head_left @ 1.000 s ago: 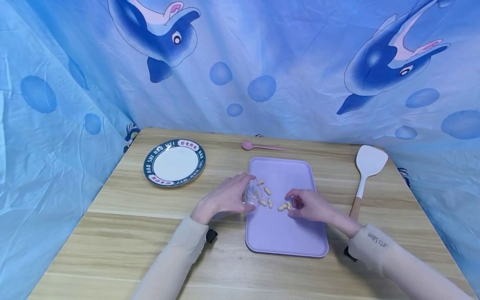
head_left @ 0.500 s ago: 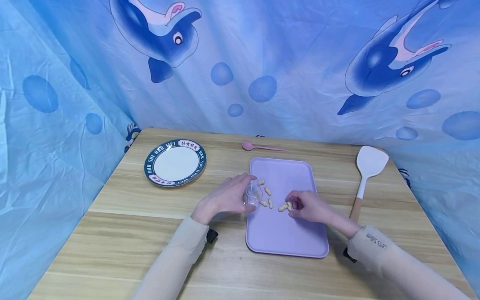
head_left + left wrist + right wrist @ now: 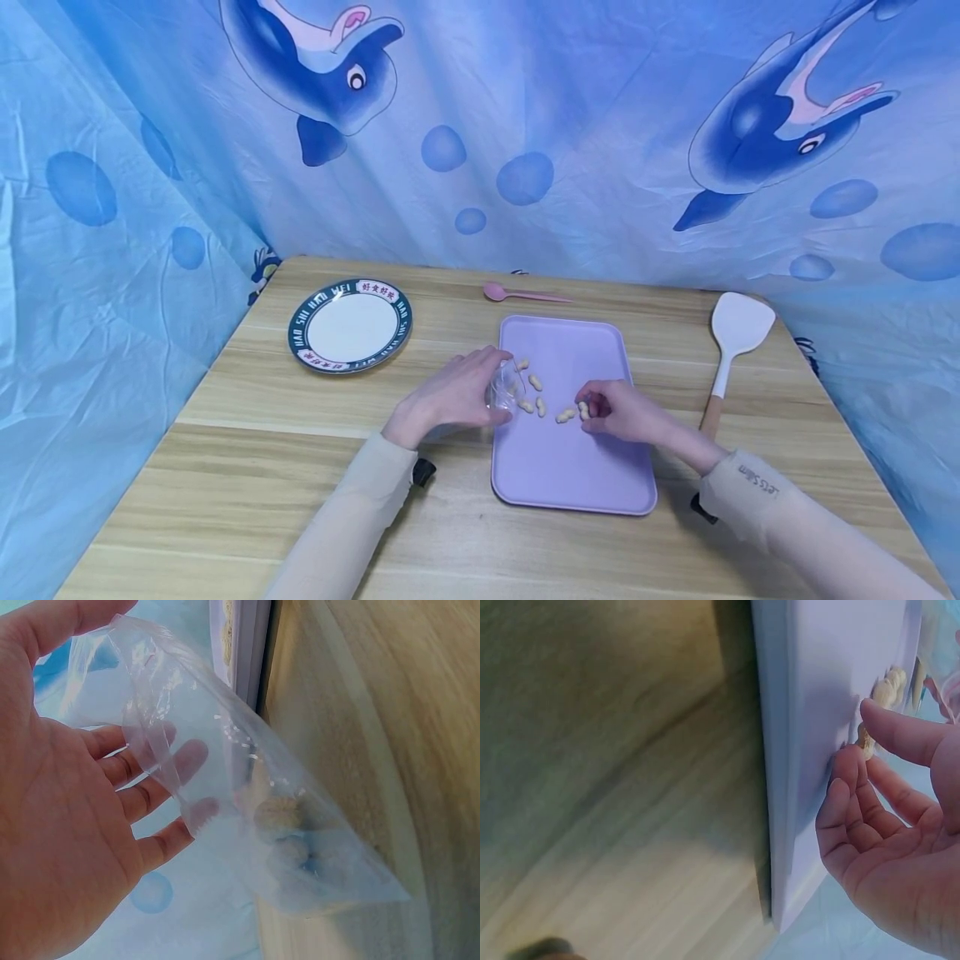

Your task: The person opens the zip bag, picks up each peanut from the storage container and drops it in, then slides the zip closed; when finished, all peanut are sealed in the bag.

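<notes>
My left hand (image 3: 453, 392) holds a clear plastic bag (image 3: 225, 735) by its mouth at the left edge of a lilac tray (image 3: 570, 475). Inside the bag's lower corner, several peanuts (image 3: 277, 814) show blurred through the film. Over the tray, my right hand (image 3: 618, 415) pinches one unshelled peanut (image 3: 865, 742) between thumb and fingers. Just left of it lies another peanut (image 3: 565, 415). Several more, such as this peanut (image 3: 535, 382), are scattered close to the bag's opening.
A white plate (image 3: 352, 327) with a green patterned rim stands at the back left. Behind the tray lies a pink spoon (image 3: 525, 293). To the right is a white spatula (image 3: 738, 325) with a wooden handle, partly behind my right forearm. A printed blue curtain (image 3: 480, 125) hangs behind the table.
My right hand has shifted slightly right, drawing its peanut a little apart from the neighbouring one. The left hand and the bag have stayed in place.
</notes>
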{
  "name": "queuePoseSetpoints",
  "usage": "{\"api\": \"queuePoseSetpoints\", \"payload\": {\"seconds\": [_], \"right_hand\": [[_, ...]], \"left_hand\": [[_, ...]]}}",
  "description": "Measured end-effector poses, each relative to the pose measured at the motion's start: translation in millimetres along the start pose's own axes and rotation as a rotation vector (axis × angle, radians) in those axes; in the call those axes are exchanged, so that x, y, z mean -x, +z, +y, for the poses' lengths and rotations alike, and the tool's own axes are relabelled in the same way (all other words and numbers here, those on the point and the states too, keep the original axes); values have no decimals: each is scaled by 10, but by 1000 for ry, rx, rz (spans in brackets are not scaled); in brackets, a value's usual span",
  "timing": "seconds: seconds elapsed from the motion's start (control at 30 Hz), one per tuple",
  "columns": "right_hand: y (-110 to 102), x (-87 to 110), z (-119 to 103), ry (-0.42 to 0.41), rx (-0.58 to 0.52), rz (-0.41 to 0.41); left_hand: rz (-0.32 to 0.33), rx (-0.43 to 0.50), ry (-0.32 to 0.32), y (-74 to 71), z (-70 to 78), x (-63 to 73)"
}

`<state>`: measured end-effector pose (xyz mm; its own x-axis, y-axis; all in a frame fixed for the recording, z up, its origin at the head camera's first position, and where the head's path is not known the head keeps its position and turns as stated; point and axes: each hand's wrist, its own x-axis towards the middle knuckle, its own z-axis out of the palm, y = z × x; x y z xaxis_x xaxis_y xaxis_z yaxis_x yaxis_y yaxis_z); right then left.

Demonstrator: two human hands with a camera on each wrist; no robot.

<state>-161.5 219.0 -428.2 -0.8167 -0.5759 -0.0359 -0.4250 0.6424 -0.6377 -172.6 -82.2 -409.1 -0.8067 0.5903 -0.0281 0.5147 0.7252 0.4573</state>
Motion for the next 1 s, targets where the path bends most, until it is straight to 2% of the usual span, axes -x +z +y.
{"api": "queuePoseSetpoints", "payload": {"seconds": [0.2, 0.6, 0.77, 1.0], "right_hand": [[-83, -50, -41, -18, -9, 11], [-193, -294, -320, -120, 24, 71], [-203, -409, -462, -117, 32, 54], [-135, -520, -575, -130, -16, 31]], "left_hand": [[4, -10, 6, -3, 3, 7], [6, -2, 15, 19, 1, 6], [9, -11, 18, 19, -3, -1], [5, -16, 18, 24, -10, -10]]}}
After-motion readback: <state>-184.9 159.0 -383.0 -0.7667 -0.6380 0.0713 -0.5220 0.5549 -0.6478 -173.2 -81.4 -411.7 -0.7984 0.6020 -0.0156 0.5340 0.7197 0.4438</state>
